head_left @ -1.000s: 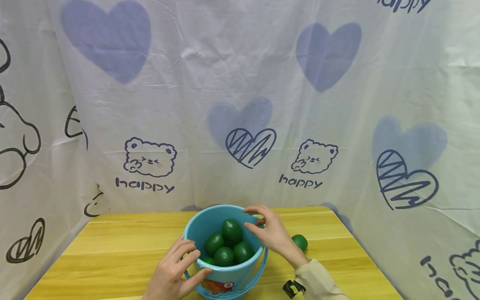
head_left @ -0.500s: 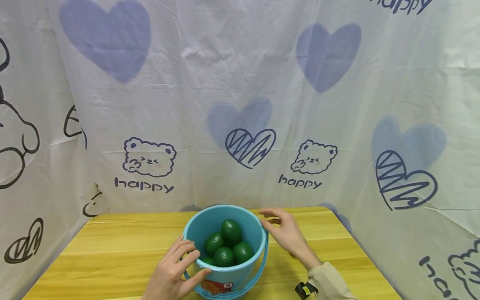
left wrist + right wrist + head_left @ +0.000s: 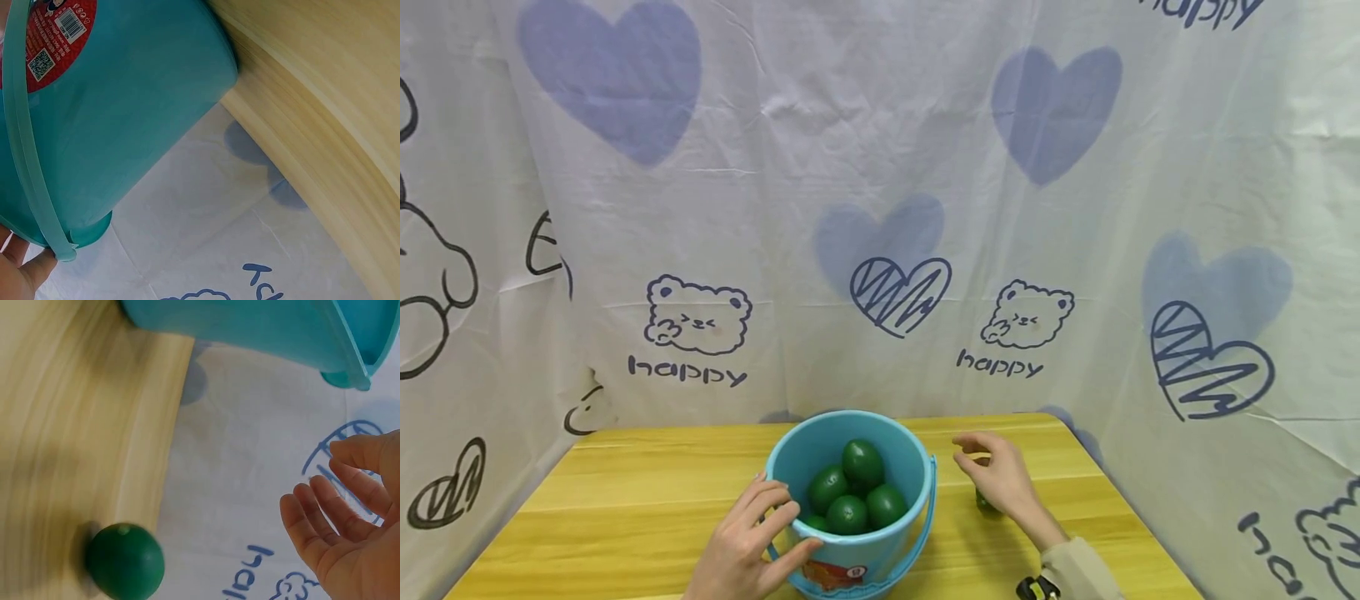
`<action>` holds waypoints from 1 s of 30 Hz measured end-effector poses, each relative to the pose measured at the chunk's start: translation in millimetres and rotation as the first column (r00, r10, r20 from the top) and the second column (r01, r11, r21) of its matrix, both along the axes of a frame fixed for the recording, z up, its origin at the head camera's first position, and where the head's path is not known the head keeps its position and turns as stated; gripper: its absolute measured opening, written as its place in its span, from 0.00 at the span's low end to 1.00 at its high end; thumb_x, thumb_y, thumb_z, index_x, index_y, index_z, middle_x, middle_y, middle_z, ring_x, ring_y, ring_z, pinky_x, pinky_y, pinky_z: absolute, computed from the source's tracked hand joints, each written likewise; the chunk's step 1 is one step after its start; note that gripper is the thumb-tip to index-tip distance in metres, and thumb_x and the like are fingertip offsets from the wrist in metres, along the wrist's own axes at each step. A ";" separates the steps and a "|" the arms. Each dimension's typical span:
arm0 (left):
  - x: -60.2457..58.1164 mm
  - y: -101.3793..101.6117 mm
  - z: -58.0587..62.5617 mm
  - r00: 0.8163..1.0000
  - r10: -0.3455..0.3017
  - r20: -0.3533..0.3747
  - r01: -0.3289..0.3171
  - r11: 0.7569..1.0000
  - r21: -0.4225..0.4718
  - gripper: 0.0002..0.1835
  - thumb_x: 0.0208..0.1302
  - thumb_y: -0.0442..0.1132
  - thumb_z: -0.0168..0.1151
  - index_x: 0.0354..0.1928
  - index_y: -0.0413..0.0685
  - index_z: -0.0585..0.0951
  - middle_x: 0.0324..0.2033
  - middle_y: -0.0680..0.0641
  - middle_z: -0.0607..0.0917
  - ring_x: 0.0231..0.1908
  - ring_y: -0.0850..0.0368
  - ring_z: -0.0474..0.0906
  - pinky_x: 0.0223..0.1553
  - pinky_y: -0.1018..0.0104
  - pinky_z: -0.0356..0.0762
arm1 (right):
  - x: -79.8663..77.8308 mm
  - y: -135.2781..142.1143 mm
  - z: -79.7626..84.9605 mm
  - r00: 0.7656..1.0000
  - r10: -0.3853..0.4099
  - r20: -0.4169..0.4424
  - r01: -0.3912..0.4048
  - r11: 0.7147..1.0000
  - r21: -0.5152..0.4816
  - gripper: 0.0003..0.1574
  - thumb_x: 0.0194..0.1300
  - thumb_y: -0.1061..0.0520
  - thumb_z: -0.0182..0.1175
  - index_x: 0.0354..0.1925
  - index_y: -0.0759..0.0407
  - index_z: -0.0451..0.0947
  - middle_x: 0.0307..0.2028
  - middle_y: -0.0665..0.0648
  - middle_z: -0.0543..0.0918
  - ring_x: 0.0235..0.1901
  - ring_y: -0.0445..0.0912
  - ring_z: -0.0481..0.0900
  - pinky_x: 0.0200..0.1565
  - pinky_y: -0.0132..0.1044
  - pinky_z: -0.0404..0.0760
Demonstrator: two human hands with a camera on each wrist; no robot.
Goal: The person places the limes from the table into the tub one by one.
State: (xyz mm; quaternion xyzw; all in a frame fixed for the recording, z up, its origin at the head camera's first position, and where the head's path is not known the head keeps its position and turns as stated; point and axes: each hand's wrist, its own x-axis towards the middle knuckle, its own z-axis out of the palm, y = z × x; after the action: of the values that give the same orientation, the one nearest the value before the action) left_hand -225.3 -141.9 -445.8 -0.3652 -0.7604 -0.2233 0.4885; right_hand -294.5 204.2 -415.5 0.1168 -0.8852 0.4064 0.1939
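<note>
A light blue bucket (image 3: 850, 425) stands on the table, with several dark green, lime-like fruits (image 3: 862, 462) piled inside. My left hand (image 3: 748, 533) holds the bucket's rim at its near left side; in the left wrist view its fingers (image 3: 34, 272) show by the handle's hinge. To the bucket's right, my right hand (image 3: 1000, 479) is in the air with loosely bent fingers and nothing in them. Partly behind that hand, a single green fruit (image 3: 987, 502) lies on the table. In the right wrist view this fruit (image 3: 125, 561) is round and apart from the fingers.
The bucket's handle (image 3: 925, 525) hangs down on its right and front side. Yellow wood-grain table (image 3: 647, 492) surrounds the bucket. Behind it hangs a white cloth (image 3: 880, 167) printed with hearts and bears, and cloth also lines both sides.
My right hand has moved away from the bucket's rim, to the right and slightly down, over the loose fruit. The left hand and the bucket have stayed in place.
</note>
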 end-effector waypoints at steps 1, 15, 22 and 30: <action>0.2 -0.2 -0.2 1.000 0.002 0.003 -0.002 1.000 0.001 0.20 0.60 0.63 0.64 0.36 0.54 0.82 0.39 0.54 0.81 0.44 0.57 0.76 0.73 0.68 0.57 | -0.7 2.0 -1.8 1.000 -0.008 -0.001 0.008 1.000 0.010 0.13 0.63 0.62 0.66 0.47 0.56 0.84 0.47 0.56 0.85 0.47 0.51 0.82 0.45 0.42 0.87; 2.3 -0.7 0.5 0.999 0.021 0.049 -0.020 1.000 -0.012 0.19 0.57 0.61 0.68 0.37 0.55 0.82 0.40 0.55 0.81 0.45 0.57 0.75 0.73 0.67 0.58 | -10.5 27.3 -25.1 0.988 -0.087 0.128 0.047 0.958 0.283 0.15 0.59 0.62 0.68 0.46 0.60 0.83 0.50 0.62 0.83 0.54 0.60 0.78 0.56 0.57 0.79; 2.5 -0.4 1.0 0.999 0.019 0.051 -0.019 1.000 0.002 0.19 0.55 0.61 0.69 0.37 0.55 0.82 0.40 0.54 0.82 0.45 0.57 0.75 0.72 0.61 0.61 | -19.7 35.8 -37.9 0.986 -0.104 0.131 0.052 0.934 0.354 0.18 0.58 0.61 0.69 0.48 0.61 0.83 0.51 0.66 0.80 0.54 0.64 0.75 0.52 0.59 0.79; 0.0 0.6 0.0 1.000 0.004 0.013 -0.004 1.000 0.003 0.20 0.58 0.63 0.66 0.36 0.54 0.82 0.39 0.54 0.82 0.44 0.57 0.76 0.68 0.58 0.67 | -29.5 42.2 -57.6 0.980 -0.121 0.156 0.042 0.901 0.432 0.22 0.56 0.60 0.71 0.50 0.60 0.82 0.53 0.71 0.76 0.51 0.68 0.74 0.46 0.61 0.81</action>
State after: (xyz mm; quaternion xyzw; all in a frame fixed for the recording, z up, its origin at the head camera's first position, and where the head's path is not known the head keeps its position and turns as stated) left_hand -225.3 -141.3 -445.8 -0.3616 -0.7639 -0.2257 0.4845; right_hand -324.0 246.4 -473.1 0.0822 -0.9705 0.2032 0.1002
